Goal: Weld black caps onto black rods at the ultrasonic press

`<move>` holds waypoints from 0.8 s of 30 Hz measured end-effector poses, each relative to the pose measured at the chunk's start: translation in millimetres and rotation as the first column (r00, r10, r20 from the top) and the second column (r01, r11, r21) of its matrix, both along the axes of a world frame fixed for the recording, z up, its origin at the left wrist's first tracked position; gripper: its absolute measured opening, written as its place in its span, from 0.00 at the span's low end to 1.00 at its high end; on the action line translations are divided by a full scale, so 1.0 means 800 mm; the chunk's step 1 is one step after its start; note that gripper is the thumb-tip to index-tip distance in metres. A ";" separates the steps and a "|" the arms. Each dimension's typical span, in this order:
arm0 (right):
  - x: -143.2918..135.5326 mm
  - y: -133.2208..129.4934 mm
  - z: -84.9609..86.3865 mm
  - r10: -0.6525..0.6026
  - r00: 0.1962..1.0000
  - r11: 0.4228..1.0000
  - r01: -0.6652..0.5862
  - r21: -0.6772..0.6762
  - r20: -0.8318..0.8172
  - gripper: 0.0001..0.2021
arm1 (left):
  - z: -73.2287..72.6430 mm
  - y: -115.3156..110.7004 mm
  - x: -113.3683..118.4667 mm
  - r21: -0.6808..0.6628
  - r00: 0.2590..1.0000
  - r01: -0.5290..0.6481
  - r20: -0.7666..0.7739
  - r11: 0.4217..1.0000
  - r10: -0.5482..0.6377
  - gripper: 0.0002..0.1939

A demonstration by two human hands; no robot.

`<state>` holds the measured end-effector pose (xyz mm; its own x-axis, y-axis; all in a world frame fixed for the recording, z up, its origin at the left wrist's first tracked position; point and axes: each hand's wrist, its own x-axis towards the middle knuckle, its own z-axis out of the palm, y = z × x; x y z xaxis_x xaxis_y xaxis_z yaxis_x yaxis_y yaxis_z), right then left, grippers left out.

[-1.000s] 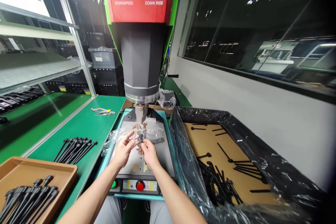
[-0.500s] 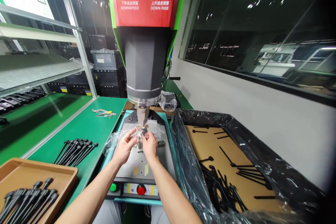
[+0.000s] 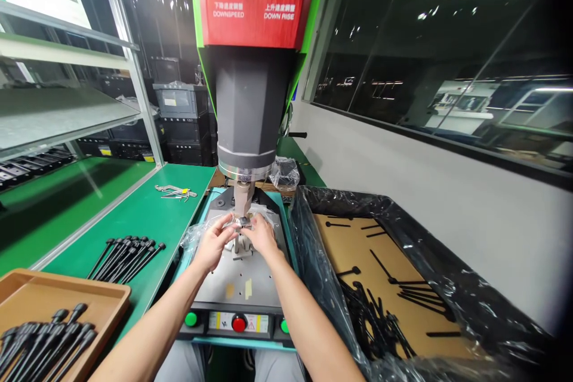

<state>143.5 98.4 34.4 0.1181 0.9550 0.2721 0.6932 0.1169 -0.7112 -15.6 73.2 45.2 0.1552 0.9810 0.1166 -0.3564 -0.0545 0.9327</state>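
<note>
I can't tell where the dark part [image 3: 243, 221] points lengthwise, or whether my left grip [image 3: 215, 244] or right grip [image 3: 264, 235], now shifted rightward, clamps it.

Right hand [image 3: 265, 234] now higher and more to right, near frame centre; metal fixture [image 3: 242, 250] below hand more uncovered; second green button [image 3: 284, 326] appeared, lower middle.
</note>
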 end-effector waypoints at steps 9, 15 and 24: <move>0.008 0.038 -0.008 0.241 0.961 0.966 -0.225 0.127 -0.132 0.06 | 0.002 0.009 -0.011 0.002 0.999 -0.013 -0.036 1.000 0.013 0.26; 0.014 0.053 -0.015 0.280 0.929 0.959 -0.262 0.103 -0.241 0.06 | 0.000 0.011 -0.013 0.017 0.999 -0.015 -0.038 1.000 0.015 0.26; 0.005 0.045 -0.026 0.198 0.775 0.977 -0.202 0.061 -0.600 0.11 | -0.007 0.007 -0.009 0.004 0.999 -0.008 -0.047 1.000 0.008 0.28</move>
